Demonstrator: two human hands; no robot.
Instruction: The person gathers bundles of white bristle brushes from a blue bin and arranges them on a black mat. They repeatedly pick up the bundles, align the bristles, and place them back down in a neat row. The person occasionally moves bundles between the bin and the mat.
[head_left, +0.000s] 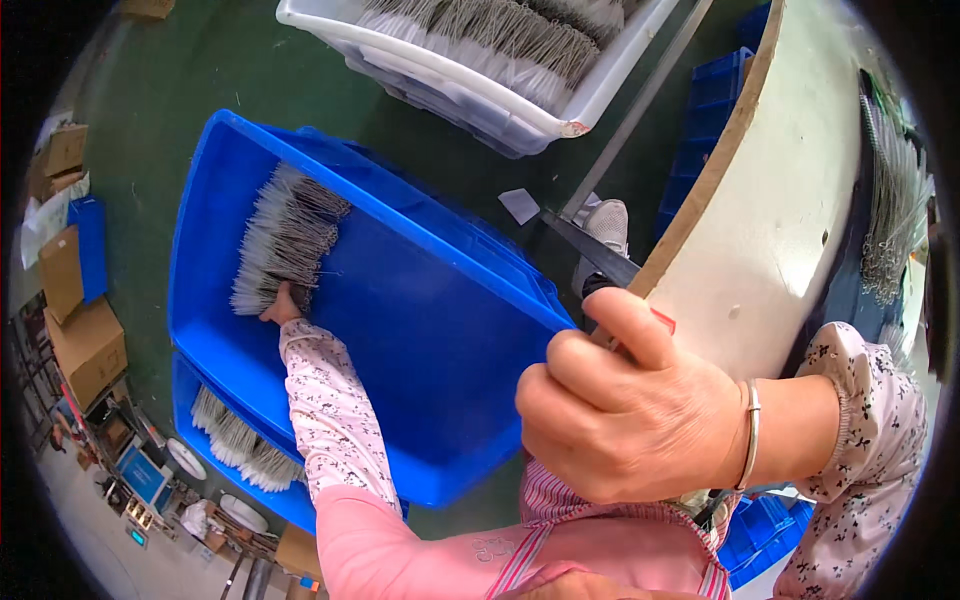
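My left hand [282,306] reaches deep into a large blue bin [430,330]. It is closed at the near end of a row of thin wire brushes [285,240] with white bristles and twisted metal stems; part of its fingers is hidden among them. Close to the camera, beside the table edge, my right hand [630,400] is held in a curled grip. A small red piece [663,321] pokes out by its index finger, but the rest of what it holds is hidden. A bracelet circles the right wrist.
More wire brushes fill a white bin [450,70] at the far side and a lower blue bin [185,400] on the left. A pale table [770,230] curves along the right, with bundled brushes [893,200] beyond it. Cardboard boxes [85,345] stand far left.
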